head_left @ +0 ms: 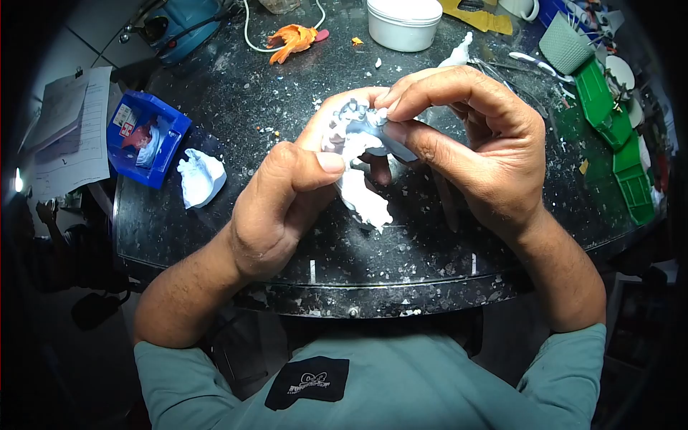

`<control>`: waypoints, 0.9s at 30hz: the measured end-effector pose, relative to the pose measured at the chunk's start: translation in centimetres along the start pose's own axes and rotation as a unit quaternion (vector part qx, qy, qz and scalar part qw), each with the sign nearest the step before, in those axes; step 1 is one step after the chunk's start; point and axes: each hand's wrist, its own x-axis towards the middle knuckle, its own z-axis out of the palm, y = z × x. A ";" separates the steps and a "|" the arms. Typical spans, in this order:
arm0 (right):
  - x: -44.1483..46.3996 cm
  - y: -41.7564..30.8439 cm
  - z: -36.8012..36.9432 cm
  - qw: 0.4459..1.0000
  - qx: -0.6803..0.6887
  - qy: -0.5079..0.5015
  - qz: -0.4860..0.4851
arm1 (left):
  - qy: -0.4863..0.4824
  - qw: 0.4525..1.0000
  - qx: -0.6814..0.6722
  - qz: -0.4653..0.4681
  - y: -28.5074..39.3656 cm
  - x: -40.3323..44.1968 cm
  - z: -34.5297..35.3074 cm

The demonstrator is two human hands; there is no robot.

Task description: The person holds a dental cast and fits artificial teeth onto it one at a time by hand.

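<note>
Above the black table, my left hand (290, 179) grips a whitish dental cast (351, 118), its thumb pressed on the near side. Small tooth shapes show along the cast's upper edge. A bright white irregular mass (365, 201) hangs below it toward me; glare hides its detail, and I cannot tell whether it is one piece with the cast. The thumb and forefinger of my right hand (473, 136) pinch at the cast's right upper edge. What lies between those fingertips is too small to make out.
A white plaster cast (202, 179) lies left, beside a blue bin (172, 143) holding red and white pieces. At the back are an orange piece (292, 41) and a white tub (405, 25). Green trays (598, 100) line the right edge. White debris speckles the black table (236, 244).
</note>
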 end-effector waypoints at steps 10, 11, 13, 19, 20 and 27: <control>0.1 -0.2 0.2 1.000 -0.018 0.011 -0.008 | 0.000 0.995 0.048 -0.087 0.8 -0.9 -0.7; 0.1 -0.2 0.2 1.000 -0.012 0.013 -0.011 | -0.001 0.995 0.046 -0.086 0.8 -0.8 -0.6; 0.1 -0.3 0.2 1.000 -0.003 0.010 -0.004 | -0.003 0.996 0.042 -0.082 0.7 -0.8 -0.5; 0.1 0.2 0.2 0.999 0.032 0.010 -0.021 | -0.006 0.997 0.029 -0.070 0.5 -0.8 -0.6; 0.2 0.3 0.2 0.999 0.037 0.007 -0.031 | -0.005 0.997 0.027 -0.068 0.4 -0.9 -0.5; 0.1 0.1 0.5 0.999 0.036 0.019 -0.003 | -0.005 0.999 -0.002 -0.045 0.2 -0.7 -0.5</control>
